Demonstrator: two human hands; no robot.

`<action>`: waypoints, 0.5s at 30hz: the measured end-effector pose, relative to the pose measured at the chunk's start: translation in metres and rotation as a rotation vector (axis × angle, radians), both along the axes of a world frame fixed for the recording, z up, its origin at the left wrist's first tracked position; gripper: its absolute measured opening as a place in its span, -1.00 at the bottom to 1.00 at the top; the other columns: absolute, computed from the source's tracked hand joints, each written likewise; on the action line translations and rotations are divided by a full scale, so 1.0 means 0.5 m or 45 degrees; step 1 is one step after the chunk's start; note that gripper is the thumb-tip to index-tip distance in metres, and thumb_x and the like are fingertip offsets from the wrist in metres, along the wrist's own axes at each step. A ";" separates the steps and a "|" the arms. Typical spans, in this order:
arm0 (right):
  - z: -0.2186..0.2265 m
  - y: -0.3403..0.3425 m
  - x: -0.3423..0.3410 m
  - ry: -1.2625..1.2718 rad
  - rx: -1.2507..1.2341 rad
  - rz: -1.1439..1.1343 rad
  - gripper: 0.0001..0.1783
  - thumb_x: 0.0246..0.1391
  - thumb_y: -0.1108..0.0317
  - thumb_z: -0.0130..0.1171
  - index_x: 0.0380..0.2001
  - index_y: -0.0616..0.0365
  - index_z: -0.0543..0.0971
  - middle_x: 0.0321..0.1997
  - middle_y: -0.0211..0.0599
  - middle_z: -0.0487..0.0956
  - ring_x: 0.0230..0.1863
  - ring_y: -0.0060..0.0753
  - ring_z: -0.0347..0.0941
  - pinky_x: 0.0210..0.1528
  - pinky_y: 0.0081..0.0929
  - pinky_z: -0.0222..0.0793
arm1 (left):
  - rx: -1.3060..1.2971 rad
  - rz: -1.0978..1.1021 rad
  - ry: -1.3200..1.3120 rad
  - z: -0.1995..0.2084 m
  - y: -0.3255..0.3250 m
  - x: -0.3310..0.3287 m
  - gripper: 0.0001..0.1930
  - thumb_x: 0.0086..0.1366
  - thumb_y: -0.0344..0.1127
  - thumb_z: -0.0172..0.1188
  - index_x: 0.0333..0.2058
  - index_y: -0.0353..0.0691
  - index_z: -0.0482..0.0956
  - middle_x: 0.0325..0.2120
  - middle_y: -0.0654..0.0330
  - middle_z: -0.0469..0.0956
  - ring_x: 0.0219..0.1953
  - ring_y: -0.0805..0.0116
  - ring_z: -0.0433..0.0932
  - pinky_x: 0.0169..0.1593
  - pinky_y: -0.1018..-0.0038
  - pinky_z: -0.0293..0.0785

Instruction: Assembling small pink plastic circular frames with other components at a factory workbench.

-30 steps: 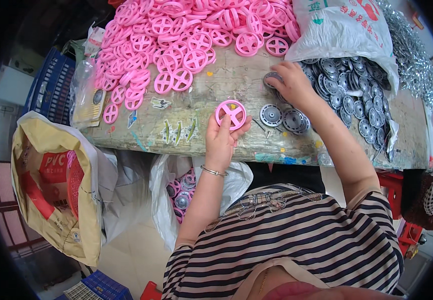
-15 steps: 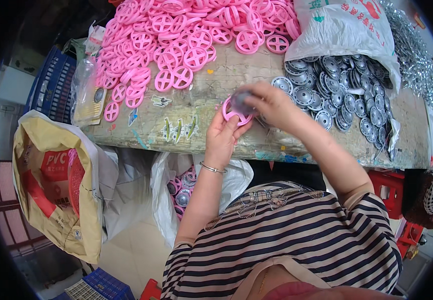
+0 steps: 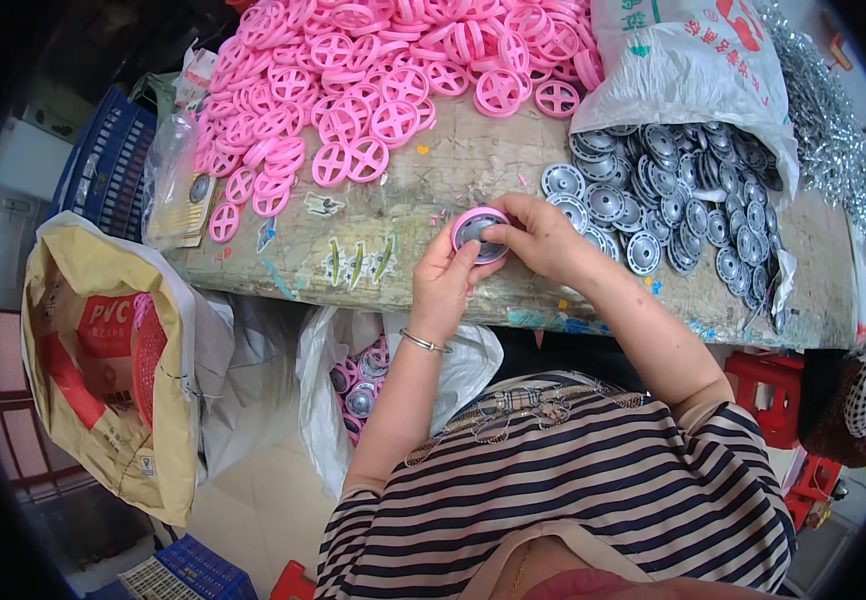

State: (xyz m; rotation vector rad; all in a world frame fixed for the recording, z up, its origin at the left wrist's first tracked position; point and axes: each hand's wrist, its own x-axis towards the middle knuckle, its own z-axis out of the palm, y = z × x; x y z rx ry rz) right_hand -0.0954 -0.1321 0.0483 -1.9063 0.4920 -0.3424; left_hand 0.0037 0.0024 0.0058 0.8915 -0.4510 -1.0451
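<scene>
Over the table's front edge, my left hand [image 3: 440,287] grips a pink plastic wheel ring [image 3: 462,222] by its rim, thumb across the front. A grey disc like a hubcap [image 3: 474,232] sits inside the ring. My right hand [image 3: 543,236] has its thumb on the disc's face and its fingers round the far right rim. Beyond my hands lies a large heap of pink wheel rings [image 3: 338,85] with cross spokes. To the right, a pile of grey discs [image 3: 668,195] spills from a white woven sack [image 3: 688,85].
Below my left forearm, a white bag [image 3: 318,400] holds pink rings fitted with grey discs. A tan paper sack [image 3: 188,400] stands open at the left. Silver tinsel [image 3: 828,120] hangs at the right, and a red stool [image 3: 765,395] is under the table [image 3: 423,195].
My right hand has brought the grey disc down into the pink ring and now presses on it. My left hand keeps hold of the ring in nearly the same place.
</scene>
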 end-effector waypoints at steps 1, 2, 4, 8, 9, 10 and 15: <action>-0.006 -0.004 0.002 0.007 0.001 0.007 -0.79 0.00 0.34 0.19 -0.30 0.24 0.54 -0.45 -0.17 0.51 -0.41 -0.35 0.43 -0.33 -0.41 0.34 | -0.005 -0.004 -0.007 0.002 -0.004 0.001 -0.62 0.36 -0.48 -0.08 0.14 -0.33 0.25 -0.02 0.09 0.39 -0.03 0.29 0.48 0.01 0.32 0.55; -0.003 -0.003 0.003 0.004 0.002 0.006 -0.79 0.00 0.34 0.19 -0.30 0.24 0.54 -0.45 -0.17 0.51 -0.41 -0.35 0.43 -0.33 -0.41 0.34 | -0.016 0.019 -0.006 0.003 -0.004 -0.002 -0.64 0.37 -0.45 -0.08 0.12 -0.33 0.25 -0.04 0.08 0.42 -0.06 0.26 0.51 -0.01 0.36 0.55; 0.007 0.001 0.004 0.113 -0.177 0.035 -0.79 0.07 0.39 0.17 -0.25 0.28 0.53 -0.39 -0.34 0.54 -0.37 -0.59 0.40 -0.29 -0.56 0.36 | -0.025 0.039 -0.010 0.006 0.001 -0.007 -0.66 0.38 -0.42 -0.08 0.11 -0.33 0.26 -0.05 0.08 0.45 -0.08 0.22 0.54 -0.02 0.40 0.56; 0.007 -0.001 0.004 0.051 -0.229 -0.003 -0.78 0.06 0.37 0.18 -0.26 0.28 0.53 -0.41 -0.31 0.54 -0.38 -0.56 0.41 -0.31 -0.53 0.36 | 0.036 0.013 -0.020 0.020 0.000 -0.006 -0.63 0.40 -0.39 -0.12 0.14 -0.33 0.22 -0.01 0.07 0.41 -0.03 0.21 0.50 -0.02 0.37 0.53; 0.012 -0.003 0.000 0.039 -0.095 -0.001 -0.78 0.05 0.37 0.18 -0.25 0.28 0.53 -0.42 -0.28 0.54 -0.38 -0.53 0.42 -0.31 -0.52 0.37 | 0.052 -0.010 -0.020 0.019 0.001 -0.005 -0.62 0.41 -0.38 -0.15 0.17 -0.33 0.19 0.02 0.06 0.36 0.02 0.22 0.45 0.08 0.25 0.49; 0.018 -0.003 -0.002 0.028 0.039 0.001 -0.77 0.04 0.36 0.18 -0.25 0.28 0.53 -0.43 -0.26 0.54 -0.38 -0.50 0.43 -0.31 -0.50 0.37 | 0.048 -0.010 -0.029 0.020 -0.001 -0.006 -0.62 0.41 -0.38 -0.15 0.17 -0.33 0.19 0.02 0.06 0.36 0.02 0.22 0.45 0.08 0.25 0.49; 0.063 0.040 0.029 -0.181 -0.265 -0.082 -0.72 0.04 0.31 0.19 -0.23 0.28 0.53 -0.35 -0.18 0.54 -0.37 -0.43 0.48 -0.28 -0.52 0.40 | -0.086 0.156 0.004 0.014 -0.005 -0.009 -0.51 0.45 -0.03 -0.32 0.20 -0.23 0.12 0.08 0.09 0.32 0.07 0.23 0.41 0.11 0.31 0.39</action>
